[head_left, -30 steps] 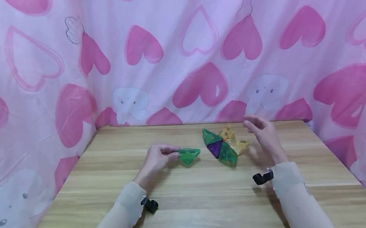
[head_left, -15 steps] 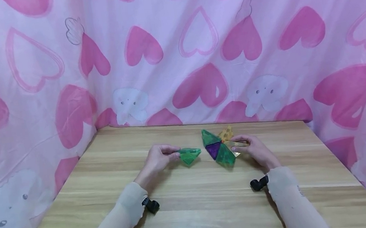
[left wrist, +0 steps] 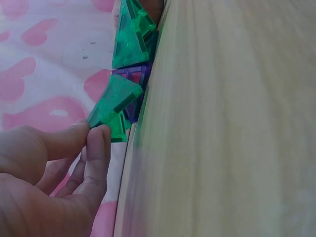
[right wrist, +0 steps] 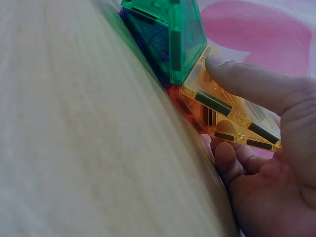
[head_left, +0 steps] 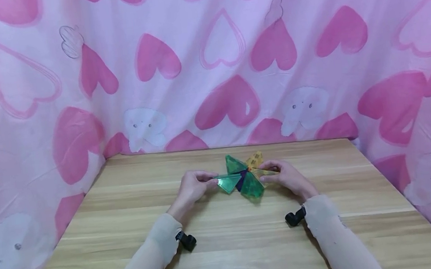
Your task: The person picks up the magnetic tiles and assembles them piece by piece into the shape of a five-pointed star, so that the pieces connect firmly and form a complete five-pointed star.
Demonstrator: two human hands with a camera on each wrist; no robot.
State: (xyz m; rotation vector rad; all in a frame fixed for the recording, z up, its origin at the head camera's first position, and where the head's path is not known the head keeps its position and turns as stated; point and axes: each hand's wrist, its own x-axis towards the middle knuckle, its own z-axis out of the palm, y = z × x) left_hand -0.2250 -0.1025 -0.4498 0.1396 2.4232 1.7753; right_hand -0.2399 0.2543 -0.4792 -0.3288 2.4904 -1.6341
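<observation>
In the head view my left hand (head_left: 193, 188) pinches a green see-through triangular magnetic tile piece (head_left: 227, 184) between thumb and fingers. Its far tip overlaps the purple tile (left wrist: 132, 78) of a star-like cluster; whether they touch I cannot tell. Green tile pieces (head_left: 252, 186) stand at the cluster's front and back, and a yellow one (head_left: 255, 160) points away at the back right. On the right side, my right hand (head_left: 286, 177) grips a yellow tile piece (right wrist: 212, 101), thumb on top and fingers beneath. An orange-red tile (right wrist: 186, 107) shows low at the centre.
The cluster stands on a wood-grain table (head_left: 228, 248), toward its back edge. A pink heart-print cloth (head_left: 222, 54) hangs behind and along both sides. Black wrist cameras (head_left: 296, 217) sit at both sleeves.
My right hand has come in from the right and taken hold of the yellow piece. The green piece in my left hand has closed up to the cluster. The head view has shifted slightly.
</observation>
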